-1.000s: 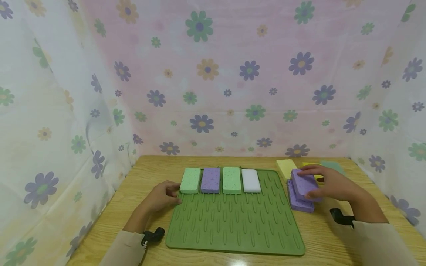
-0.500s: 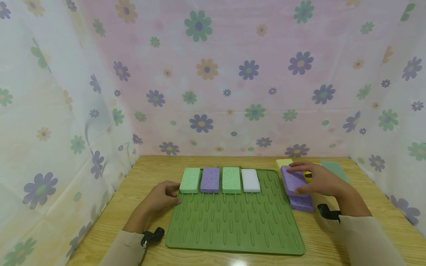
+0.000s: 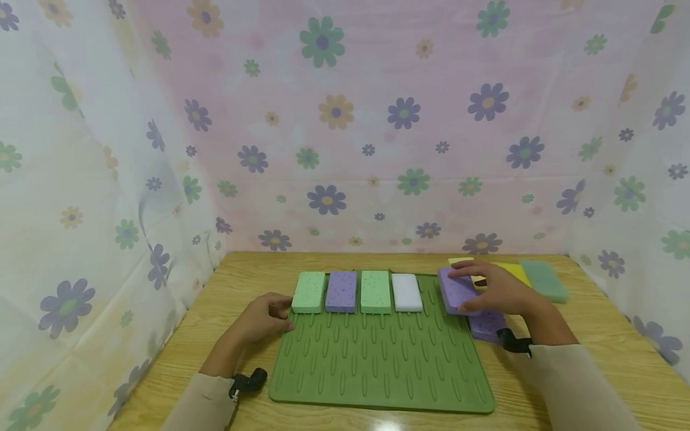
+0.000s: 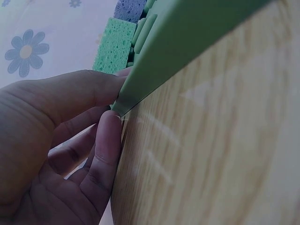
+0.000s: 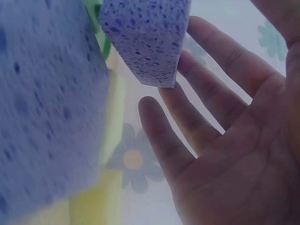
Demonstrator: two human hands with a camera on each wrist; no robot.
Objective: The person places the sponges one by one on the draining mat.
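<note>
My right hand (image 3: 501, 290) pinches a purple speckled sponge (image 3: 455, 287) between thumb and fingers, over the right edge of a green ridged mat (image 3: 377, 365). Below that hand, partly hidden, another purple sponge (image 3: 485, 323) lies beside the mat; it looms large at the left of the right wrist view. At the mat's left edge my left hand (image 3: 266, 317) grips the rim; in the left wrist view, the rim sits between its digits. Along the mat's back stand a green sponge (image 3: 308, 292), a purple sponge (image 3: 341, 291), another green sponge (image 3: 375, 291) and a white sponge (image 3: 406, 293).
Behind my right hand are a pale yellow sponge (image 3: 459, 261), partly covered, and a bright yellow piece (image 3: 514, 272) next to a grey-green piece (image 3: 544, 280). All rest on a wooden table (image 3: 587, 323). Flowered cloth (image 3: 377, 149) closes the back and both sides.
My right hand has carried the purple sponge leftward, from above the other purple sponge to the mat's right edge. More of the grey-green piece shows. My left hand keeps its place.
</note>
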